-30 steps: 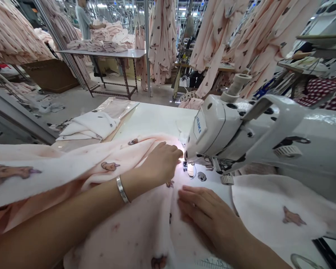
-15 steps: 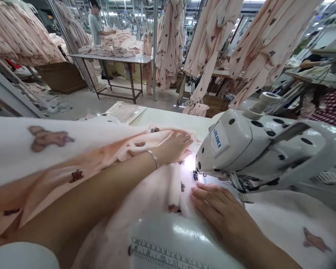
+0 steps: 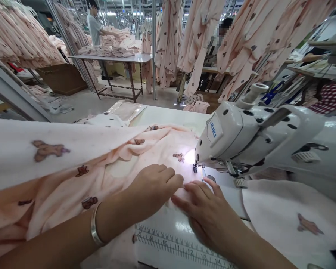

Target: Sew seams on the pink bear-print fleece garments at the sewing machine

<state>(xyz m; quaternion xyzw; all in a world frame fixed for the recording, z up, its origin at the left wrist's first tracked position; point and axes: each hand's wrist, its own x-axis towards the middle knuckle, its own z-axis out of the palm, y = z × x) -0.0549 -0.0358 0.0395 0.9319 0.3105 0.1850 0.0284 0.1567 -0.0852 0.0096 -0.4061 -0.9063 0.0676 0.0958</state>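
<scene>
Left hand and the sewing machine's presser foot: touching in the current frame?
Apart. The head view shows the left hand short of the presser foot, with a patch of pink fabric visible between its fingertips and the foot.

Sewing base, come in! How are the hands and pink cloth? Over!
Left hand, right hand: close together at pink cloth. Cloth rumpled at left, flatter near sewing machine. Close ahead of hands: presser foot.
</scene>
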